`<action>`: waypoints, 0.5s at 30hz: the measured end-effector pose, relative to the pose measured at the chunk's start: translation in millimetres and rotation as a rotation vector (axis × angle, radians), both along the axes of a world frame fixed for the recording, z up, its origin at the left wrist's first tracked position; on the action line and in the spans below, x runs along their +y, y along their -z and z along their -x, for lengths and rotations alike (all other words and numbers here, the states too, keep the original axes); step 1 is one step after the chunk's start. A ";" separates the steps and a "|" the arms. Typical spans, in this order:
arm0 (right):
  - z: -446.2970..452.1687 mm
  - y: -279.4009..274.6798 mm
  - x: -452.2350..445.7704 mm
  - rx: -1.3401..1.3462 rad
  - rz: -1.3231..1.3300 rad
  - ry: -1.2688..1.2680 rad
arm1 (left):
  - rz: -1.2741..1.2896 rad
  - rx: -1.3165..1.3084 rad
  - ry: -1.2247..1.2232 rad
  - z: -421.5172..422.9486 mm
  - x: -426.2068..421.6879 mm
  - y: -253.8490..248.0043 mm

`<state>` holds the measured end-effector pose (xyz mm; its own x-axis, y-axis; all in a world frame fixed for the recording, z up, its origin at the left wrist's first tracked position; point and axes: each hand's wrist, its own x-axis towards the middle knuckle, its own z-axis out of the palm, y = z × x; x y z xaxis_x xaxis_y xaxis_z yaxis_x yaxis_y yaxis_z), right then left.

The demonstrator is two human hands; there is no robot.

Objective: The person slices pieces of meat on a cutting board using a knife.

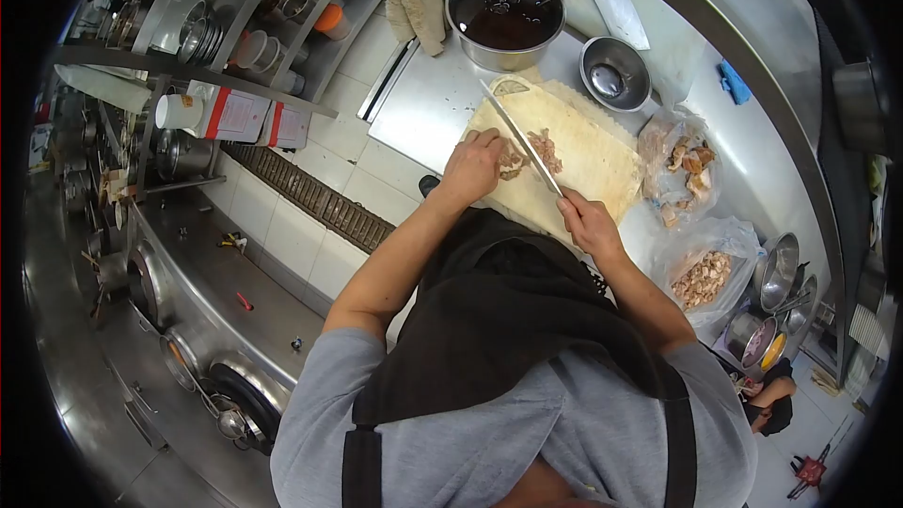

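Observation:
My right hand (589, 220) is wrapped round the handle of a long knife (523, 141). Its blade slants up and left across a pale yellow cutting board (602, 155). On the board my left hand (475, 166), fingers curled, presses on a piece of meat (511, 162) just left of the blade. Small chopped meat pieces (544, 149) lie right of the blade. Beyond the board's right edge is a plastic bag (677, 165) with larger meat pieces in it. A second plastic bag (704, 275), nearer me, holds many diced pieces.
Behind the board stands a large pot (503, 58) of dark liquid with a ladle in it. Beside it are a metal bowl (615, 73) and a white rectangular slab (613, 7). Metal bowls (779, 271) stand at right, near another person (773, 397). Shelves and a stove are at left.

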<state>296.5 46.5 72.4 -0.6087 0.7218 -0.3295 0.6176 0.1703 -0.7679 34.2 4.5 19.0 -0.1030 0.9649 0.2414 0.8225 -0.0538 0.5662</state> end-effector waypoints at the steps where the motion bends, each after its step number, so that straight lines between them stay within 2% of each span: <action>1: -4.7 5.3 -2.3 -0.043 0.041 0.040 | -0.061 0.034 0.072 -1.8 3.4 2.4; 5: -15.1 21.4 -10.0 0.002 0.088 0.098 | 0.041 0.056 0.099 1.2 13.4 13.8; 7: -11.0 18.5 -17.2 0.062 0.180 0.206 | 0.142 0.093 0.129 3.4 10.2 20.8; 11: -5.0 7.0 -14.7 0.054 0.314 0.282 | 0.140 0.123 0.261 5.4 4.8 21.3; 13: -5.3 3.9 -12.3 0.030 0.298 0.252 | 0.079 -0.131 0.325 0.7 9.2 9.3; 15: -6.9 9.2 -10.6 0.027 0.274 0.229 | 0.051 -0.065 0.326 -5.8 14.7 0.7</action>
<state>303.4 35.8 63.2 -0.4520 0.7279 -0.5156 0.5950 -0.1847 -0.7822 40.0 19.2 18.3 0.1991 0.9605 0.1946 0.7288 -0.2779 0.6258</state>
